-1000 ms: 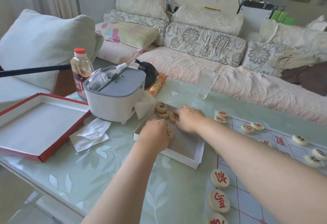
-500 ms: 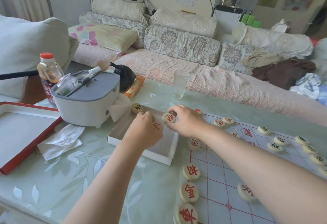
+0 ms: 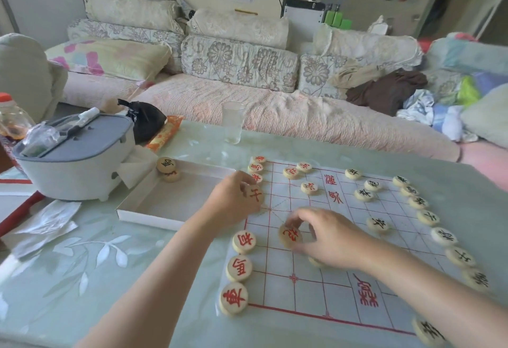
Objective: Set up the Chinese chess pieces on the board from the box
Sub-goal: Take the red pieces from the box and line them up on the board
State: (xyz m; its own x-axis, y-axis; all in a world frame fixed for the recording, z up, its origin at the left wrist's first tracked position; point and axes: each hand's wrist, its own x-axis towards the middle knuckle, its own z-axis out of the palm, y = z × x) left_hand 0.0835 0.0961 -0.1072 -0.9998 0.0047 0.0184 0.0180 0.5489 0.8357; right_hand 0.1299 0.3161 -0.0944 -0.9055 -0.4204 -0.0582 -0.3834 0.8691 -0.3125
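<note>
1. Pieces are being held in both hands over the board at centre frame.
2. A red-marked disc is pinched in the fingers of the left hand at the board's left edge.
3. A second red piece is gripped by the right hand on the grid.
4. Two pieces are left in the white box, centre left on the bench.

Pieces going from box to board

My white box lies left of the board, two pieces in its far corner; red-marked discs line the board's left edge, black-marked ones its right.
</note>
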